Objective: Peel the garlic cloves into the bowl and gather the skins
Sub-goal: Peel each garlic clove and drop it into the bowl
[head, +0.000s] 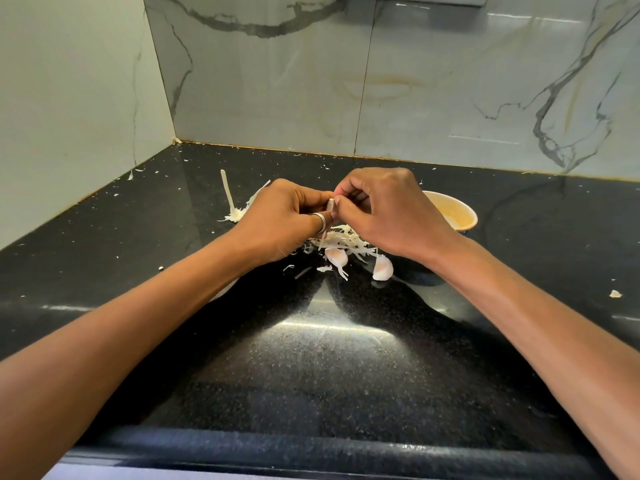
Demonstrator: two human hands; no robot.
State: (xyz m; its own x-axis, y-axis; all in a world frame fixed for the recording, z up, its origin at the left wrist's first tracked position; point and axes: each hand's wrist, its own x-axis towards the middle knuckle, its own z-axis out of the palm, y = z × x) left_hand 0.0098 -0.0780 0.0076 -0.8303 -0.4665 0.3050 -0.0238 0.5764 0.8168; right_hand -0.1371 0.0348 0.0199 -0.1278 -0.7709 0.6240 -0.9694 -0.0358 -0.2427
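Both hands meet in the middle over the black tabletop [311, 358]. The left hand [280, 220] has its grip pinched on a small garlic clove [330, 205], and the right hand [391, 213] has its grip pinched on the same one from the other side. Right under them is a pile of skins [343, 240], with a loose clove [336, 257] and a second loose clove [382, 268] at its near edge. The bowl [457, 209] sits just behind the right hand, partly hidden. There's a silver ring [321, 221] on the left hand.
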